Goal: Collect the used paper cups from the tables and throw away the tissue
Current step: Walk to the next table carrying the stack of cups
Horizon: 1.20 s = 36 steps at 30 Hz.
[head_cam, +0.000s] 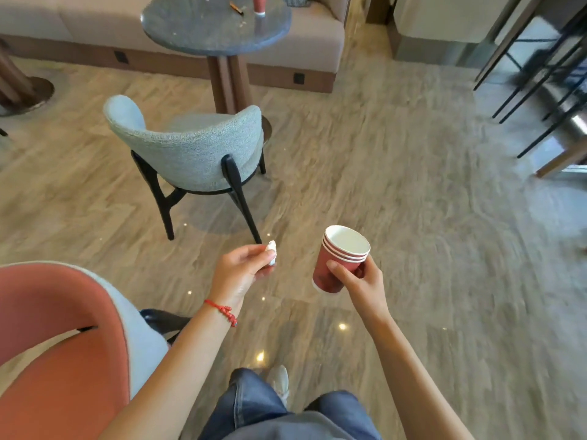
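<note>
Over a polished stone-look floor (413, 201), head view only: left hand (244, 265) out front, fingertips pinching a small crumpled white tissue (272, 251); red cord bracelet (224, 311) on that wrist. Right hand (359, 281) curled round a nested stack of red paper cups (336, 265), four white rims showing, mouth tilted up and toward the camera, innermost cup seemingly empty. Tissue and stack near each other but apart, both held above the floor.

Further ahead: round dark table (203, 30) before a beige bench sofa (317, 39), one more red paper cup (259, 4) standing on the tabletop, a small brown scrap (236, 7) beside it, too blurred to identify. Grey-blue chair (190, 150) tucked at the near side of that table; orange chair (60, 338) close on the left; dark metal legs (540, 84) of some furniture at far right. No bin anywhere in view.

Judged step: carrying the gathered items toward the last cup. Best done by approaching along the right of the grey-blue chair, keeping the stack upright against drips. Worth dropping the tissue into the top cup first, freeing the left hand to lift the remaining cup by its wall, then seating the stack into it or it onto the stack without squeezing the thin paper out of round.
</note>
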Available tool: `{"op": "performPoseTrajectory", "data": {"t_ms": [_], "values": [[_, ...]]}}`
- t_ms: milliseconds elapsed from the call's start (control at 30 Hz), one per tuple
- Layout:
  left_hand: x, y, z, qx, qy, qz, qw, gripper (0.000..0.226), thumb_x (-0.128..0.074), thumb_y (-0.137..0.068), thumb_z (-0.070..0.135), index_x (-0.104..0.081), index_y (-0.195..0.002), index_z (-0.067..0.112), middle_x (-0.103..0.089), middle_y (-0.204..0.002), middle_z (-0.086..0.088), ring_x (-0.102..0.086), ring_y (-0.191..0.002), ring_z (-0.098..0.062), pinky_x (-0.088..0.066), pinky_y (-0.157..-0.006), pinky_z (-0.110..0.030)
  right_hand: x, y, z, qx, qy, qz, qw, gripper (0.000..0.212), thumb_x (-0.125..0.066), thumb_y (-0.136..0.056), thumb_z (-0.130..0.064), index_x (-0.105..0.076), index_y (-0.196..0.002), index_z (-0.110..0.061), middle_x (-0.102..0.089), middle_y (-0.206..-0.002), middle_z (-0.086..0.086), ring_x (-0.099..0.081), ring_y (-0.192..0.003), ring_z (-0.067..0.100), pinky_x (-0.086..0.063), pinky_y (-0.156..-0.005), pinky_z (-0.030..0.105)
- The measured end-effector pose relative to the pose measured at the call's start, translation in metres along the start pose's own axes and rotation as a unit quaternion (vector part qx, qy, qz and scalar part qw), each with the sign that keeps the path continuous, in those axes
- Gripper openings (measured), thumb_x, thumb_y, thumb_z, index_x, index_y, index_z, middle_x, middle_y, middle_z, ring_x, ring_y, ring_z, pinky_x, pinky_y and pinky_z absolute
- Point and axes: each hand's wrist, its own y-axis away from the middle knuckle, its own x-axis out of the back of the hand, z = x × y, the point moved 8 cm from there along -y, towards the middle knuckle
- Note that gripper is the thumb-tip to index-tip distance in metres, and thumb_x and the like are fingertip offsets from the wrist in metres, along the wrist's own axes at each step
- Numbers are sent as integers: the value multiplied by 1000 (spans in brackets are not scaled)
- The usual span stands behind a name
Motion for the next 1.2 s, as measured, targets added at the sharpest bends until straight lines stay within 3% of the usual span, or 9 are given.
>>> {"op": "performPoseTrajectory", "data": {"t_ms": [367, 567, 933, 1200], "values": [[-84, -189, 47, -3, 20, -7, 1000, 5, -66, -79, 0, -67, -80, 5, -68, -60, 2, -64, -58, -8, -56, -67, -21, 8, -198, -19, 5, -10, 17, 1000, 34, -76, -76, -13, -61, -106, -18, -70, -95, -7, -64, -85, -1, -49, -70, 13], [-140, -296, 78, -25, 34, 17, 999, 7, -65, -79, -1, -67, -77, 5, -68, -61, 1, -63, -59, -8, -57, -65, -21, 9, -332, -40, 15, -4, -20, 1000, 34, -76, -76, -13, -61, -102, -28, -70, -94, -12, -64, -86, -3, -49, -70, 12], [-201, -469, 151, -34, 53, 43, 997, 12, -65, -78, -3, -68, -71, 7, -68, -60, 1, -63, -58, -8, -56, -60, -19, -22, -528, -83, 5, -4, -74, 997, 36, -77, -71, -22, -61, -101, -30, -71, -91, -18, -64, -85, -3, -49, -69, 12], [-236, -631, 221, -34, 67, 61, 995, 7, -65, -79, -4, -66, -77, 3, -68, -60, 1, -62, -57, -8, -56, -62, -20, -61, -707, -122, 11, 8, -80, 997, 34, -76, -75, -14, -60, -100, -31, -70, -93, -12, -64, -85, -3, -50, -71, 13]]}}
